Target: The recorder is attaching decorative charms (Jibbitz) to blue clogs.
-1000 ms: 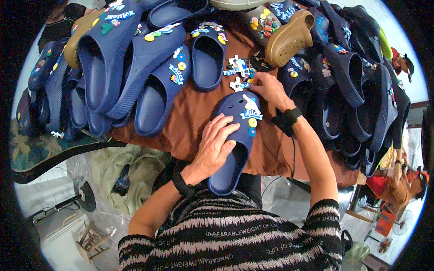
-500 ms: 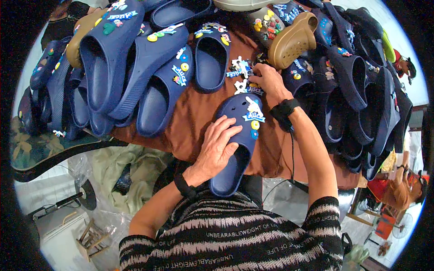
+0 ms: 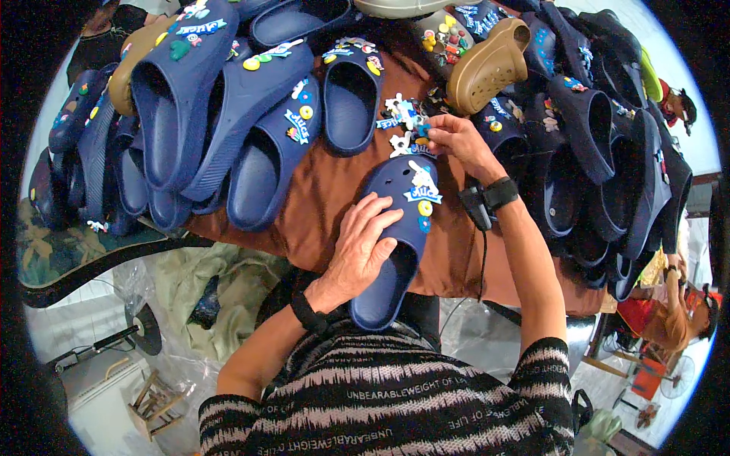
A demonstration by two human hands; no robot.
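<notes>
A navy clog (image 3: 385, 292) stands upright at the table's near edge, its toe pointing away from me. My left hand (image 3: 363, 247) holds it, fingers lying across the left of its upper and thumb by the opening. On that upper sit a white figure charm, a blue-and-white banner charm (image 3: 422, 195), a yellow ring and a blue flower. Just beyond the toe, my right hand (image 3: 461, 146) pinches a small blue charm (image 3: 423, 131) between thumb and fingertips. Beside those fingertips lies a pile of loose shoe charms (image 3: 401, 114), white, blue and dark. Each wrist wears a black band.
Navy clogs with charms crowd the left (image 3: 182, 91) and right (image 3: 582, 129) of the brown cloth (image 3: 304, 205). A brown clog (image 3: 490, 68) tilts behind my right hand. A black device (image 3: 475, 207) with a cable hangs at my right wrist. Another person (image 3: 680, 311) is at far right.
My right hand has drawn back slightly from the charm pile, and a small blue charm now shows in its fingertips. My left hand stays on the clog.
</notes>
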